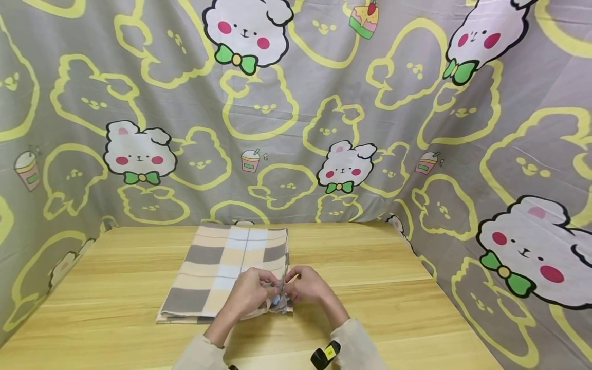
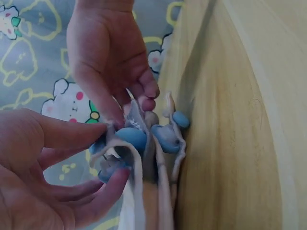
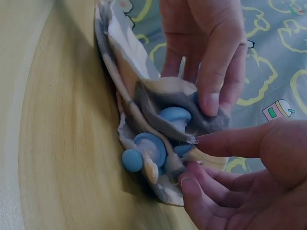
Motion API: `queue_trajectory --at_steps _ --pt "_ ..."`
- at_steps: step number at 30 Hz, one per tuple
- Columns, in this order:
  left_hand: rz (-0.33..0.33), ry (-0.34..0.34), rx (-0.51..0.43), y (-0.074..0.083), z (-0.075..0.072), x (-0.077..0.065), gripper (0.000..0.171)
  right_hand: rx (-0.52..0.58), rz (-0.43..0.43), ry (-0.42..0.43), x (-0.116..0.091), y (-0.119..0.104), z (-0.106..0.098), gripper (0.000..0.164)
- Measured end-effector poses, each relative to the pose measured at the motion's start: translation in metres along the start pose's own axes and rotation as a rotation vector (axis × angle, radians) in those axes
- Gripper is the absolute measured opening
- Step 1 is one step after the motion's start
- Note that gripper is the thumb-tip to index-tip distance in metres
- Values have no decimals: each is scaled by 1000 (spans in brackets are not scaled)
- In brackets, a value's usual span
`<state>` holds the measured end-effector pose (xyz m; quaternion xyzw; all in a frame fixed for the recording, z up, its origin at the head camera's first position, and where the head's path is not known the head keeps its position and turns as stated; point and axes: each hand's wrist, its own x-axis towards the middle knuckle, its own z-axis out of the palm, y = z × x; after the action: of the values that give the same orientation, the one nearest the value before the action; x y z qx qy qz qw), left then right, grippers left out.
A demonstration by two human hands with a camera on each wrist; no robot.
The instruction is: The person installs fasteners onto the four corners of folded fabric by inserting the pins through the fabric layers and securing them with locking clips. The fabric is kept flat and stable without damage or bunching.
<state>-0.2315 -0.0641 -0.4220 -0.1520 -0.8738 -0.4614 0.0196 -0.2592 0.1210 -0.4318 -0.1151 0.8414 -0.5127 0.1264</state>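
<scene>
A folded plaid cloth [image 1: 210,280] in grey, cream and white lies on the wooden table, with its near right corner between the hands. Several blue, round-capped, mushroom-shaped fasteners [image 2: 132,138] sit among the layers at this corner; another fastener [image 3: 175,115] shows between grey folds. My left hand [image 1: 252,293] pinches the cloth edge from the left, its thumb on the grey fabric beside a fastener. From the right, my right hand [image 1: 309,285] pinches a grey edge, fingertips close to the left hand's. Part of each fastener is hidden in the folds.
The wooden table [image 1: 379,308] extends on both sides of the cloth. A grey curtain [image 1: 296,149] with yellow outlines and white cartoon animals hangs behind and along the sides. A black device with a yellow label [image 1: 326,354] is at the right wrist.
</scene>
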Motion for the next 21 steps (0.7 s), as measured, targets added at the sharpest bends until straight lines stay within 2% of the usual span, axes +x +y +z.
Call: queue_trajectory --at_steps 2,8,12,16,21 --pt "3 -20 -9 1 -1 0 2 -1 1 3 1 1 0 18" --pt "39 -97 -36 8 -3 -1 17 -13 1 7 2 1 -1 17" --pt "60 -135 -44 11 -3 -3 16 14 13 11 2 2 -1 17" --pt "67 -129 -15 10 -2 -5 25 50 20 6 1 2 -1 17" --pt "35 -70 129 4 -2 -6 34 0 26 -40 -2 1 -3 29"
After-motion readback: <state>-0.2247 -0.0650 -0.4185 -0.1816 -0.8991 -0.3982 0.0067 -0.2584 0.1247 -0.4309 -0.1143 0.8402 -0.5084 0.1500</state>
